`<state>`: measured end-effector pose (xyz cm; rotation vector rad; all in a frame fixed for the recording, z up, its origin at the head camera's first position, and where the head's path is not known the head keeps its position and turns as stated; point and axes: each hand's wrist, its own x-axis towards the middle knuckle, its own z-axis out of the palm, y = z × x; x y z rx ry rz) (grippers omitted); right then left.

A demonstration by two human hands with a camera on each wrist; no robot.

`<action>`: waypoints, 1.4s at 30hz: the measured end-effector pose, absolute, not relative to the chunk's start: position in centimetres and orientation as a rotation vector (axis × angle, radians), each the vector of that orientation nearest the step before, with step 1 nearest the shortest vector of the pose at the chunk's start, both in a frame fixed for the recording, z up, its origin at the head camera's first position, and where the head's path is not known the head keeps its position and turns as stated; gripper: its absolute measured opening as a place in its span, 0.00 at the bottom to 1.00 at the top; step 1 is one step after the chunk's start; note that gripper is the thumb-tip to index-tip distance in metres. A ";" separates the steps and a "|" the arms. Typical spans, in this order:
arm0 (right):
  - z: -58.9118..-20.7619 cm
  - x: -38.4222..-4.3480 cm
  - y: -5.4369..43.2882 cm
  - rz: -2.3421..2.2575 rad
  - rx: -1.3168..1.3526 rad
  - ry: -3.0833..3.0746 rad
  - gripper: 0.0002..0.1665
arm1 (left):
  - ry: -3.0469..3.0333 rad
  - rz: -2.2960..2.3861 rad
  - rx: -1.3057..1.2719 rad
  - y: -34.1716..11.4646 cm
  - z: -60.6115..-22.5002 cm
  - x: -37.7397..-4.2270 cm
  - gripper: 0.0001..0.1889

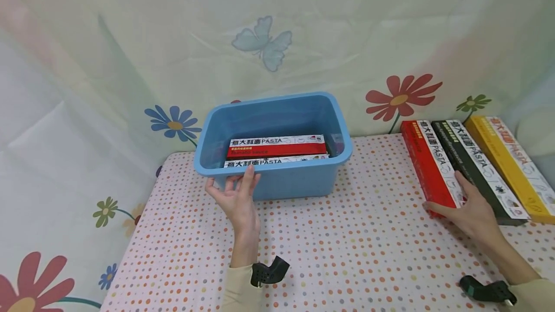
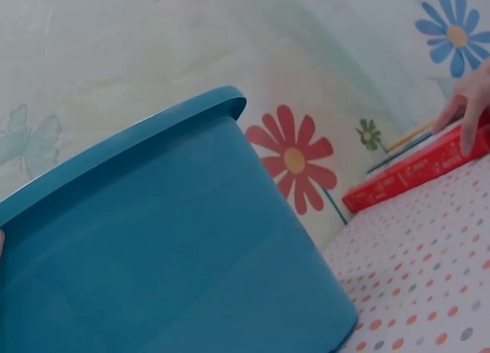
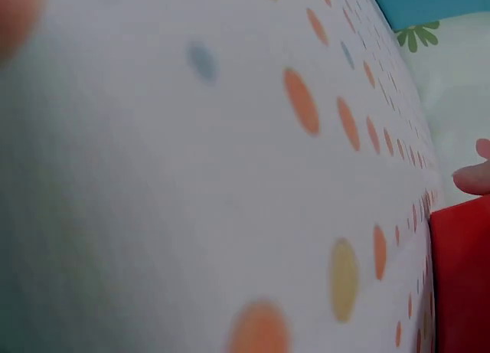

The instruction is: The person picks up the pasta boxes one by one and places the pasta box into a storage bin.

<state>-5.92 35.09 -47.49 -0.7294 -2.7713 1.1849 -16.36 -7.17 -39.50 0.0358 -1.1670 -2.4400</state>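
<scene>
A light-blue plastic tub stands towards the back of the table, with a red pasta box and another pasta box visible inside. My left hand holds the tub's front rim, its fingers up at the lip. Over at the right, my right hand grips the near end of a red pasta box, thumb on its left side and fingers on its right. That box lies on the table; its red side also shows in the right wrist view.
Beside the gripped box lie a black pasta box and a yellow pasta box, side by side. The table has a dotted cloth. A flowered curtain hangs right behind the tub and boxes.
</scene>
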 end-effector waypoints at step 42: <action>-39.7 -5.1 29.1 1.226 -0.011 -2.456 0.63 | -1.144 -2.451 -0.011 -6.9 -39.9 -16.6 0.42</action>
